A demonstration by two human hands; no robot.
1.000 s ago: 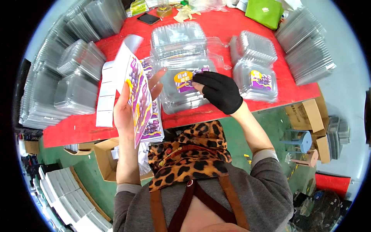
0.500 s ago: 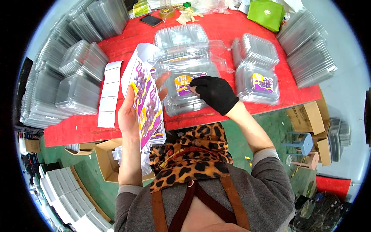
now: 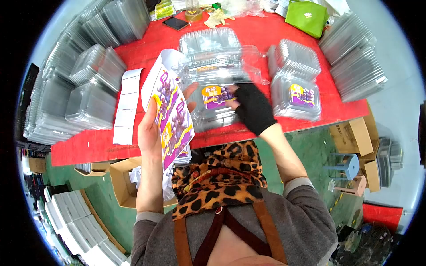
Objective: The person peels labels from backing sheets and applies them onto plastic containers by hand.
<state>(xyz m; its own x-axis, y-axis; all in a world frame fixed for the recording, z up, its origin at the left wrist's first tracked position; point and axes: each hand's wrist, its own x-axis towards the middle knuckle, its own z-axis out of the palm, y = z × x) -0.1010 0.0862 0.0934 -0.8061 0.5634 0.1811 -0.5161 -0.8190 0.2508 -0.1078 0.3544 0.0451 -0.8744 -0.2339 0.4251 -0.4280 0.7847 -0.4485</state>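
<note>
Sheets of purple grape labels (image 3: 177, 119) are held in my bare left hand (image 3: 150, 128), its fingers spread behind them. In front of me lies a clear plastic container (image 3: 213, 117) with its lid open. A grape label (image 3: 217, 96) lies flat on it. My right hand (image 3: 254, 106), in a black fingerless glove and slightly blurred, rests at the label's right edge with its fingertips on it. To the right stands a clear container stack (image 3: 293, 108) whose top one bears a grape label.
Stacks of clear containers line the left (image 3: 91, 104) and right (image 3: 357, 73) of the red table (image 3: 164, 44). A blank label strip (image 3: 128, 106) lies left of my left hand. At the back are a phone (image 3: 175, 23), a glove (image 3: 217, 18) and a green bag (image 3: 306, 17).
My right hand has slid rightward across the label, uncovering more of its grape picture. The label sheets in my left hand have tilted, showing more of their printed face.
</note>
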